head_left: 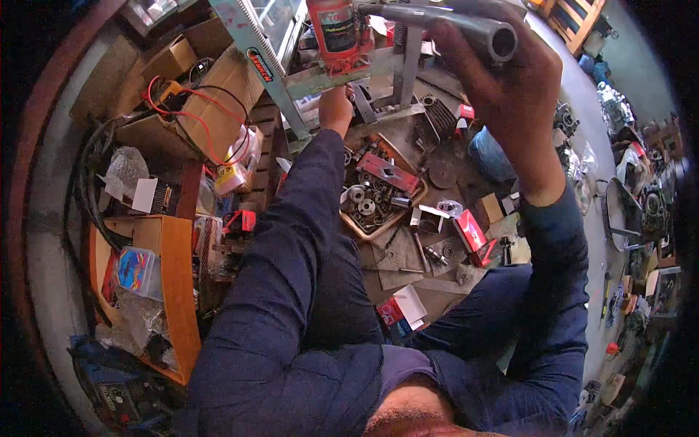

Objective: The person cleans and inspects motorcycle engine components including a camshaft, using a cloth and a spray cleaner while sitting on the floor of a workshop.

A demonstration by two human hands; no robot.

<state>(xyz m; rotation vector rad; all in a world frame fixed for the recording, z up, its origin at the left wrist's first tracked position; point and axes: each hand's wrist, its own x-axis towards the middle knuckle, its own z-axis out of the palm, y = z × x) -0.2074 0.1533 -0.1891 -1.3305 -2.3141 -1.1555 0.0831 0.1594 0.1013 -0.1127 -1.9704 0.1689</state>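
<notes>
A red hydraulic bottle jack (336, 33) stands upright in the pale green frame of a shop press (280, 87). My right hand (520, 102) is closed round a grey metal pipe (466, 30), which reaches left to the jack; its hollow end faces me. Below the press's crossbeam (349, 81) is my left hand (335, 111), arm stretched forward. Its fingers look curled beside a small metal part, but the beam hides much of them. Under my arms lies a tray (354, 227) of greasy metal parts with a red-and-grey block (388, 172) on top.
An open cardboard box (156, 135) with red and black cables stands on the left, above an orange-brown wooden box (182, 291). A finned engine cylinder (439, 116), a blue bag (489, 154) and a red-and-white box (471, 227) lie around the tray. Machine parts line the right-hand floor.
</notes>
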